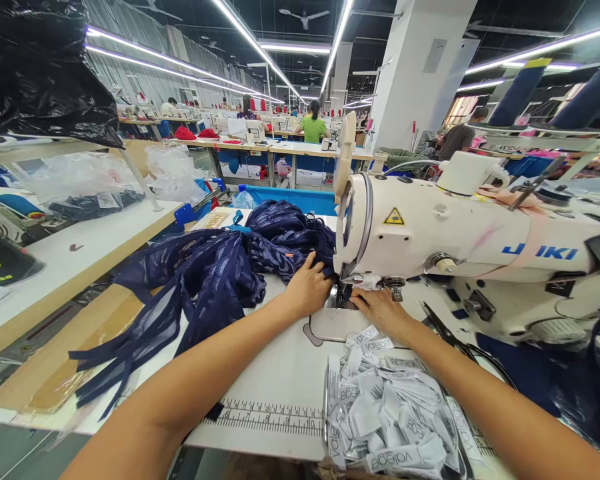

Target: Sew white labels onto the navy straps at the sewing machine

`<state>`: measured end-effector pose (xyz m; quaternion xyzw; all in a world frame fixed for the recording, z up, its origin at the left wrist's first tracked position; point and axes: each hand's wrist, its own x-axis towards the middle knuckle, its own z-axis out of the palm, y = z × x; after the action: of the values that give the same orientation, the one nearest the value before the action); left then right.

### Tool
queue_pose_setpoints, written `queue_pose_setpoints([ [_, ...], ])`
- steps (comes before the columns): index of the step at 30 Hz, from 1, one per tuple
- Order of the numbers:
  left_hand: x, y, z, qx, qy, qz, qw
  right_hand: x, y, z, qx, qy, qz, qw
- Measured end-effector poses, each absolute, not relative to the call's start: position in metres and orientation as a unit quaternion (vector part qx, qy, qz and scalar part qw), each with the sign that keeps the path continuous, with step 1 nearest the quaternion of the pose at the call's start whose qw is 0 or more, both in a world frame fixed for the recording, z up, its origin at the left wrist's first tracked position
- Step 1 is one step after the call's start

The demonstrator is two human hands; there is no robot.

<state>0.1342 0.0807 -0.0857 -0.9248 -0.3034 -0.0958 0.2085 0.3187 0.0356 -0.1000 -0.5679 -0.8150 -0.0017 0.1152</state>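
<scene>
A white sewing machine (480, 230) stands on the right half of the worktable. My left hand (309, 288) lies just left of the needle area, its fingers spread over the edge of the navy lace fabric (220, 260). Close to the presser foot, on its right side, my right hand (380, 308) has its fingers pressed together at the work; what they pinch is too small to make out. The navy fabric is heaped behind and left of my left hand, with long strips hanging toward the front left. A blue tie (239, 223) is round part of the heap.
White printed labels (390, 407) fill a box at the front edge, below my right forearm. Black scissors (447, 333) lie right of that forearm. A side table (80, 267) is at the left. People sit at machines farther back.
</scene>
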Motion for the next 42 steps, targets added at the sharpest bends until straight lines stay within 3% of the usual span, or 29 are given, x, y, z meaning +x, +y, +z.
queue_pose_setpoints([
  [22, 0.137, 0.091, -0.088, -0.922, -0.301, -0.106, 0.217, 0.318, 0.039, -0.111, -0.591, -0.799, -0.074, 0.089],
  [33, 0.138, 0.086, -0.083, -0.929, -0.311, -0.076, 0.183, 0.333, 0.050, -0.100, -0.564, -0.820, -0.032, 0.091],
  [38, 0.136, 0.036, -0.043, -0.945, -0.305, 0.015, 0.116, 0.330, 0.049, -0.095, -0.562, -0.824, -0.030, 0.072],
  [42, 0.122, -0.049, 0.009, -0.990, -0.134, -0.037, -0.024, 0.330, 0.047, -0.084, -0.545, -0.836, -0.032, 0.052],
])
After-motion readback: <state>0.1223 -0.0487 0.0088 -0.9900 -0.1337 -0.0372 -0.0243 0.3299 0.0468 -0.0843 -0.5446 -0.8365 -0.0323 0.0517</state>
